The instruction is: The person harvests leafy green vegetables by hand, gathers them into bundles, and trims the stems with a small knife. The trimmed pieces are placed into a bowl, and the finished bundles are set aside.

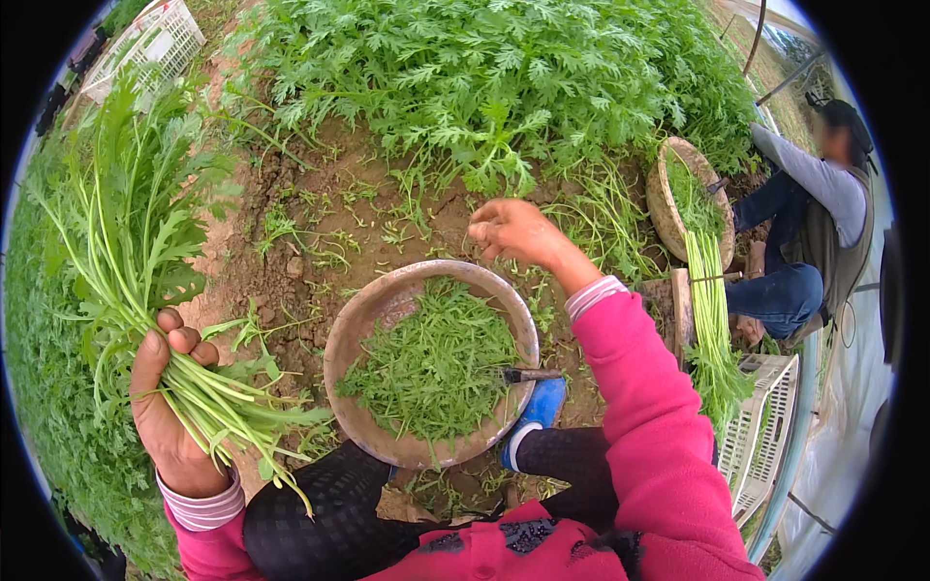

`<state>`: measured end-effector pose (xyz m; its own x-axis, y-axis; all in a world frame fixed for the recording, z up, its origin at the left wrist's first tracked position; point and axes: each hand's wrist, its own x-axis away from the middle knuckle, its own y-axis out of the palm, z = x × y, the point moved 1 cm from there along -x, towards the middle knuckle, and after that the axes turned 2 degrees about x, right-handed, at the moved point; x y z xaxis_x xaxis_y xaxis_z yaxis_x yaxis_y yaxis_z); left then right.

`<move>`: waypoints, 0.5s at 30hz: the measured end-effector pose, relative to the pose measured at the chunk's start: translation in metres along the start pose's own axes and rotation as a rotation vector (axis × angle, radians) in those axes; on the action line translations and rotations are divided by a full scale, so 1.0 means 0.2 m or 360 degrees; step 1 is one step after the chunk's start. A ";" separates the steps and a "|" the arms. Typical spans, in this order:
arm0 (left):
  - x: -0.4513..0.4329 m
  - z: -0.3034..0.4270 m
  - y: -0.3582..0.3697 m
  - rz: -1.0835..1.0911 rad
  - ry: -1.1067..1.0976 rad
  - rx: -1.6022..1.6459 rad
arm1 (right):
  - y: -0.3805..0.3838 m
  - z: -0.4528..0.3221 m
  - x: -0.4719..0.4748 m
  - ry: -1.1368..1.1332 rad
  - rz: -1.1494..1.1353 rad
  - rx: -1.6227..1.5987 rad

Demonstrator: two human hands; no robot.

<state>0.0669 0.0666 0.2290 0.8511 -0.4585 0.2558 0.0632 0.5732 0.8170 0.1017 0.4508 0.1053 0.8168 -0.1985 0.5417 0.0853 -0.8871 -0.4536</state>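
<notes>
My left hand (171,407) is closed around the stems of a bunch of leafy greens (138,240). The leaves fan out above the fist, and the cut ends hang over my left knee. My right hand (516,231) hovers past the far rim of a round, worn basin (341,341), its fingers loosely bent and no stems visible in them. Just beyond it is the edge of a dense stand of growing greens (501,80). Loose leaves and trimmings (436,363) fill much of the basin. A small wooden-handled tool (534,375) rests across the basin's right rim.
At right sits another person (835,196) beside a second basin (665,203) of greens. A tied bundle of greens (705,298) lies over a wooden stool (681,312). White plastic crates stand at right (763,428) and far left (171,43). Scraps litter the soil (290,218).
</notes>
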 end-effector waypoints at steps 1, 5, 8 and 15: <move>-0.03 0.00 -0.04 -0.0029 -0.0012 0.0063 | -0.06 0.02 -0.09 -0.0039 0.0028 0.0110; -0.11 -0.02 -0.14 0.0055 -0.0018 0.0083 | -0.28 -0.13 -0.44 -0.0391 0.0411 0.0682; -0.16 -0.03 -0.20 0.0109 -0.0026 0.0105 | -0.43 -0.32 -0.65 -0.0539 0.0304 0.0612; -0.21 -0.07 -0.28 0.0351 0.0060 0.0080 | -0.49 -0.39 -0.78 -0.0558 0.0118 0.0442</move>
<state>0.0360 0.0634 0.1654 0.8604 -0.2995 0.4124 -0.1519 0.6216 0.7684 -0.0785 0.5360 0.1191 0.9663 -0.0618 0.2501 0.1301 -0.7208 -0.6809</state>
